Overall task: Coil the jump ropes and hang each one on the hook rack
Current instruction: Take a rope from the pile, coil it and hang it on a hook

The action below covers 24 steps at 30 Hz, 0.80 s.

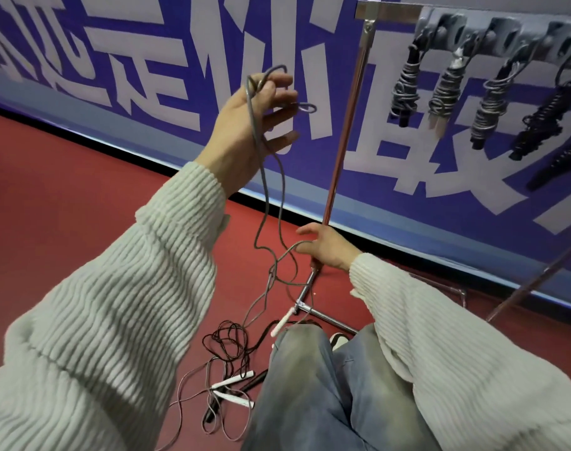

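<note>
Head view: left hand (245,125) is raised, fingers curled on loops of the grey rope (267,196); the rope hangs down to the lower right hand (326,247), whose fingers hook it loosely.

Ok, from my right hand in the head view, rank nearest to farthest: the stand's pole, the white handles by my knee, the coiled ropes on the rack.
From the right hand:
1. Stand's pole, right beside the hand.
2. White handles, low on the floor, left.
3. Coiled ropes, up on the rack, top right.
</note>
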Each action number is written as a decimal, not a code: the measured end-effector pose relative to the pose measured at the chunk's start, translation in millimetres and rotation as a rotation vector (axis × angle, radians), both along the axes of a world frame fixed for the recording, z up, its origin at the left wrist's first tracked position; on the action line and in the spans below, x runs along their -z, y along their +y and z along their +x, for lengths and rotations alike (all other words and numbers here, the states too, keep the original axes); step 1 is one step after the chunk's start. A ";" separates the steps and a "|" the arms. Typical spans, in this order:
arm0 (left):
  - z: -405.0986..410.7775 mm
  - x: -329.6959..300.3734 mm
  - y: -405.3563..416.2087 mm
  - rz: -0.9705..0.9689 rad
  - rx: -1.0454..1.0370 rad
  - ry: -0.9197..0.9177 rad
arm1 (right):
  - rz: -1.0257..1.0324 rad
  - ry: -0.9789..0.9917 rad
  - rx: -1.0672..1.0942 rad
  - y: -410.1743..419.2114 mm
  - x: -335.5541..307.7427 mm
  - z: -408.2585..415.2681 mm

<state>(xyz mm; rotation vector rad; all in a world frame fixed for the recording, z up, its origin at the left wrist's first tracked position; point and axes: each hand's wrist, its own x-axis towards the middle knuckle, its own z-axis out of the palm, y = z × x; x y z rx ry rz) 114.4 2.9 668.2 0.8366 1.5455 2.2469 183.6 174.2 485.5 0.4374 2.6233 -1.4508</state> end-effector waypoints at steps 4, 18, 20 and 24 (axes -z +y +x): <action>12.7 -13.8 9.1 0.070 0.097 -0.050 | 0.020 0.014 -0.108 -17.9 -2.8 -5.9; -32.1 124.7 -26.0 -0.532 -0.160 -0.211 | -0.453 0.267 0.239 -18.0 -86.3 -10.1; -20.9 165.8 -27.5 -0.550 -0.210 -0.322 | -0.461 0.301 0.218 -17.1 -105.8 -11.1; 9.2 241.6 -39.4 -0.876 -0.220 -0.302 | -0.452 0.352 0.186 -19.3 -139.8 -13.6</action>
